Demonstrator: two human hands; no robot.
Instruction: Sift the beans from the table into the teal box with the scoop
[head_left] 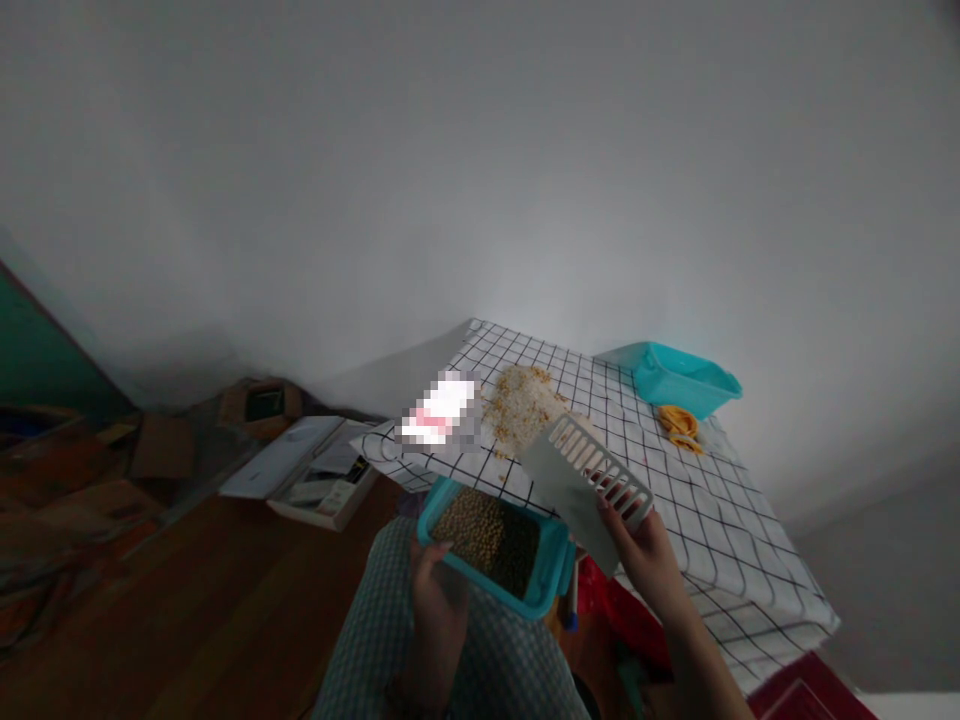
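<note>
My left hand [435, 590] grips the near edge of a turquoise tray [553, 570] filled with yellow and dark green beans, held at the table's front edge above my checked lap. My right hand [645, 550] holds a white slotted scoop [581, 480], tilted over the tray's right side. On the checked tablecloth [675, 480] just beyond lies a pile of pale grains and yellow beans [521, 405].
A second turquoise tub [679, 375] stands at the table's far right with an orange object [681, 425] beside it. A blurred white and pink item [439, 412] lies at the table's left. Boxes and papers [300, 465] clutter the wooden floor on the left. A grey wall is behind.
</note>
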